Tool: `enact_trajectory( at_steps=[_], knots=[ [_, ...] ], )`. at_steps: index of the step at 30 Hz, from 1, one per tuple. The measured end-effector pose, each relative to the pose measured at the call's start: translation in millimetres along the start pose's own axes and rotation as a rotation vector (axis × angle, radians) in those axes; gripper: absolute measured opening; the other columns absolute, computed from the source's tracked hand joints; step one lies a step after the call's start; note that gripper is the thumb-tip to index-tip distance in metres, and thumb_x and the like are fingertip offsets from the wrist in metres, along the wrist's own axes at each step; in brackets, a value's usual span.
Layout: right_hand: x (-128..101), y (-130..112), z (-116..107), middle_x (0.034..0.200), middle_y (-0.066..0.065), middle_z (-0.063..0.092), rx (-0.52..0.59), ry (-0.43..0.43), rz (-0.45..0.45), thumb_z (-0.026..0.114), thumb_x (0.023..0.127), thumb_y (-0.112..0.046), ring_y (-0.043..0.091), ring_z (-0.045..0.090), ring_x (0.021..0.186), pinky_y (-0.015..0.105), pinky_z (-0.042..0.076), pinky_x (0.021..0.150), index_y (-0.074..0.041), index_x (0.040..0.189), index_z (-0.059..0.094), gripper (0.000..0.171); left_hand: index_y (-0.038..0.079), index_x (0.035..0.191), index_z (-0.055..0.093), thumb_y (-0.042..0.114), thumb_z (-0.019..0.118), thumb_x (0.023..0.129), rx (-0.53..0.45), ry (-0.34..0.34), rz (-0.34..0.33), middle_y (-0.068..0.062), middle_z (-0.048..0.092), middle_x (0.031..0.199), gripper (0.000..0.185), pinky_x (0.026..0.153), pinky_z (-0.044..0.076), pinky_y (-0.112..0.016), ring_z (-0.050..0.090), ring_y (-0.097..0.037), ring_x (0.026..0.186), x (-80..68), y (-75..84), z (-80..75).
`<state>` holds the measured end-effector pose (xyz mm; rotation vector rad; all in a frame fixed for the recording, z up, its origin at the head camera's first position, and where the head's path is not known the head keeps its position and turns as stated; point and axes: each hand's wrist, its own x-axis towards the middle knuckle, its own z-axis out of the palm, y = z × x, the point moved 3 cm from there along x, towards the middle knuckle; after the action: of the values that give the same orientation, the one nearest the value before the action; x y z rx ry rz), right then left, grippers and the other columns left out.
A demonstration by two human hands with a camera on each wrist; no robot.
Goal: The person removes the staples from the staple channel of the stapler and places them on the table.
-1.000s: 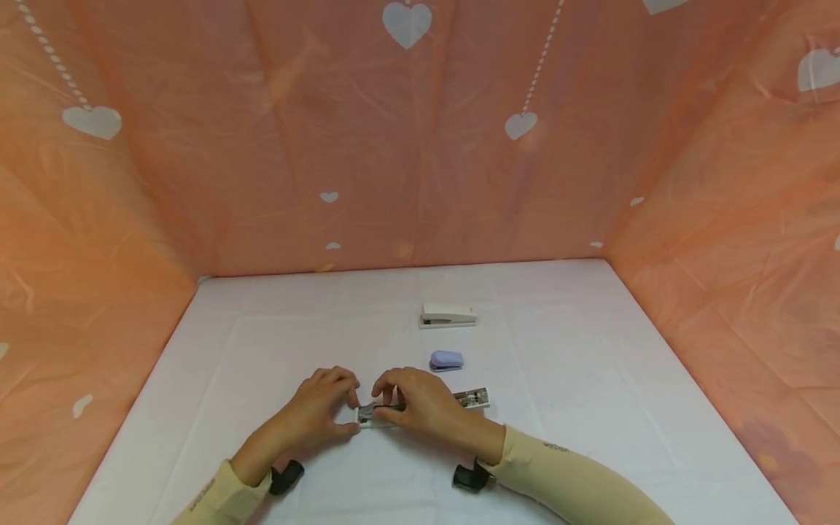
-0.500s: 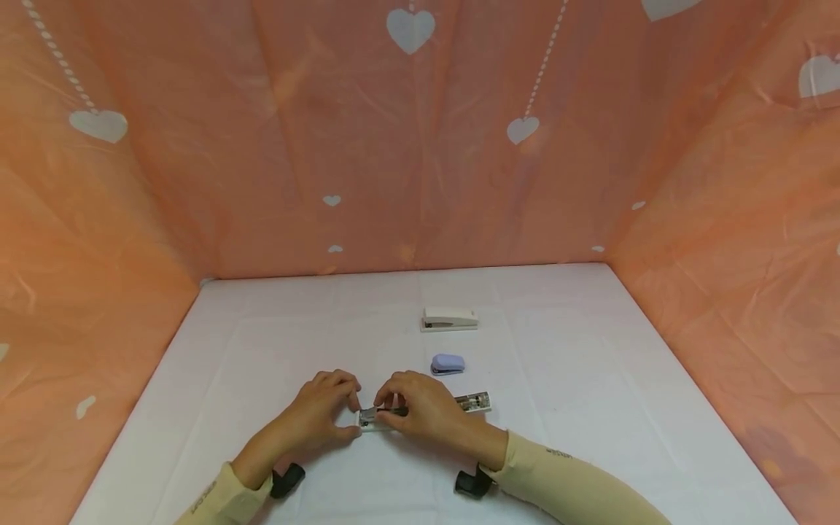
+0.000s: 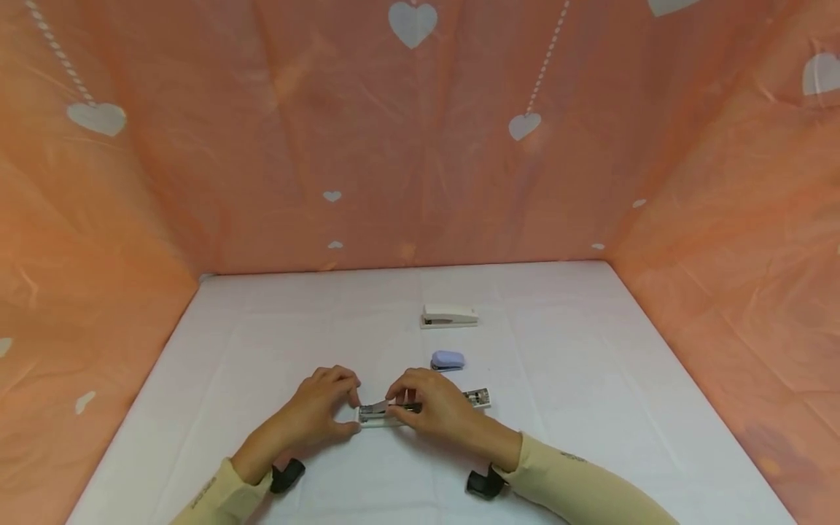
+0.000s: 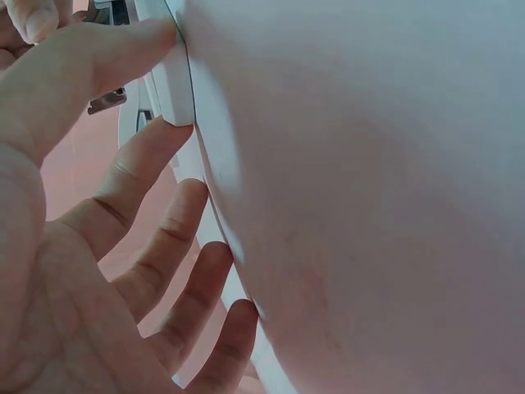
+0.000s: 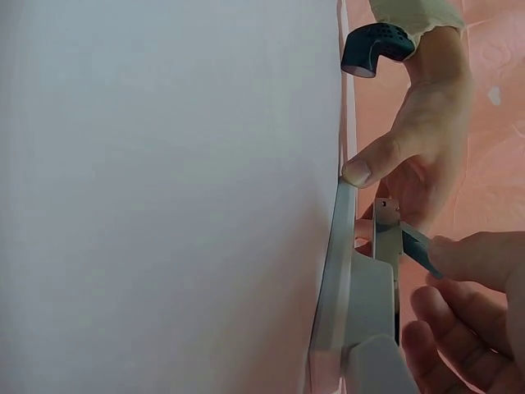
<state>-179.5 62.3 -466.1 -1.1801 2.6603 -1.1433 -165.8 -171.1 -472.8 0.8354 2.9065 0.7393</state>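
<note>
An opened white stapler lies on the white table, its metal magazine facing up and its far end sticking out to the right. My left hand pinches the stapler's left end between thumb and fingers. In the left wrist view the thumb presses on the white base. My right hand pinches a thin dark metal strip just above the magazine. My right palm hides the stapler's middle in the head view.
A shut white stapler lies farther back at the centre. A small lilac stapler sits between it and my hands. Orange sheets with white hearts wall in the table on three sides.
My right hand has slid a little to the right along the stapler, and more of the magazine's left end shows. The left hand has stayed where it was.
</note>
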Motion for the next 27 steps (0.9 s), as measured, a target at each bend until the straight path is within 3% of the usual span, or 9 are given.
enact_trajectory(
  at_steps=[13, 19, 27],
  knots=[
    [-16.9, -1.5, -6.8, 0.095, -0.002, 0.069, 0.137, 0.004, -0.053, 0.083, 0.095, -0.009, -0.001, 0.061, 0.084, 0.02, 0.056, 0.075, -0.008, 0.108, 0.075, 0.016, 0.028, 0.092, 0.063, 0.025, 0.095, 0.079, -0.005, 0.003, -0.009, -0.002, 0.062, 0.128, 0.034, 0.098, 0.046, -0.064, 0.057, -0.037, 0.12, 0.2, 0.6, -2.2],
    [-24.2, -3.5, -9.2, 0.099, 0.0, 0.073, 0.122, 0.015, -0.079, 0.084, 0.094, -0.008, -0.002, 0.064, 0.088, 0.019, 0.057, 0.079, -0.008, 0.108, 0.075, 0.017, 0.028, 0.091, 0.063, 0.024, 0.095, 0.08, -0.013, -0.004, -0.02, -0.002, 0.062, 0.128, 0.034, 0.099, 0.045, -0.065, 0.056, -0.037, 0.121, 0.3, 1.3, -3.1],
    [-35.0, -6.1, -8.1, 0.093, -0.002, 0.073, 0.098, -0.027, -0.075, 0.084, 0.095, -0.012, -0.002, 0.061, 0.082, 0.016, 0.054, 0.071, -0.008, 0.108, 0.076, 0.016, 0.028, 0.091, 0.062, 0.025, 0.095, 0.079, -0.013, -0.005, -0.026, -0.001, 0.062, 0.127, 0.035, 0.098, 0.045, -0.063, 0.056, -0.036, 0.12, 0.5, 1.1, -2.1]
  ],
)
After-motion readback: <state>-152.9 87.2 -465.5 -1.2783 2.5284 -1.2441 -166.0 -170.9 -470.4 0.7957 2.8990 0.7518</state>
